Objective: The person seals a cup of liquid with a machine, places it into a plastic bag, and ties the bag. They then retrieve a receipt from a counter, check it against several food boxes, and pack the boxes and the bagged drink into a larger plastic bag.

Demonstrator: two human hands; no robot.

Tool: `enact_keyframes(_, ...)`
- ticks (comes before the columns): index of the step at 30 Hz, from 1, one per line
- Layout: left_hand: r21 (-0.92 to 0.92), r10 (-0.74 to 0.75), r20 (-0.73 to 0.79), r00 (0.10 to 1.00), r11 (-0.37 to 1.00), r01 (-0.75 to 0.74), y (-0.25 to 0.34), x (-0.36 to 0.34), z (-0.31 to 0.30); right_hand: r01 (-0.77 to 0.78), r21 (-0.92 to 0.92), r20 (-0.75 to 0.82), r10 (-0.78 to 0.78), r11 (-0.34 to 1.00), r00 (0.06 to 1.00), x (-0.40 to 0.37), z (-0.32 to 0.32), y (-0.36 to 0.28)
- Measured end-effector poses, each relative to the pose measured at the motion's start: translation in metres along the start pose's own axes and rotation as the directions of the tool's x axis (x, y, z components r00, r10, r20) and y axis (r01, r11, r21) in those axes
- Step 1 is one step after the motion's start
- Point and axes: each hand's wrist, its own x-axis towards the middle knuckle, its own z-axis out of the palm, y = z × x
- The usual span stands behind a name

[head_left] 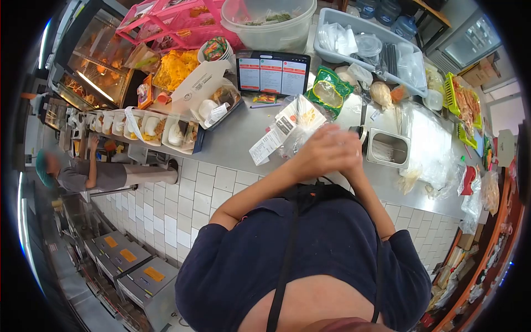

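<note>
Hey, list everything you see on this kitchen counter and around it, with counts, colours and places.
tablet: one, black, counter back centre
clear bag with receipt: one, transparent, counter centre
snack bag: one, green, right of tablet
meal boxes: several, white, row at counter left
steel pan: one, silver, counter right of centre
tub: one, grey, back right
crate: one, pink, back left
co-worker: one, grey top, far left
left hand: one, bare, against that bag
right hand: one, bare, pressed to left hand

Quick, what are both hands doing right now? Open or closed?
Left hand: curled shut at the clear bag; grip on it can't be told.
Right hand: pressed against the left, mostly hidden; cannot be told.
</note>
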Motion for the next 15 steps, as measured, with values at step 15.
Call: enact_keyframes(15, -0.315, -0.526, -0.014, 0.851, 0.809, 0.495, -0.007, -0.039, 0.03, -0.488, 0.664, 0.212, 0.483, 0.567, 0.85, -0.021, -0.021, 0.038)
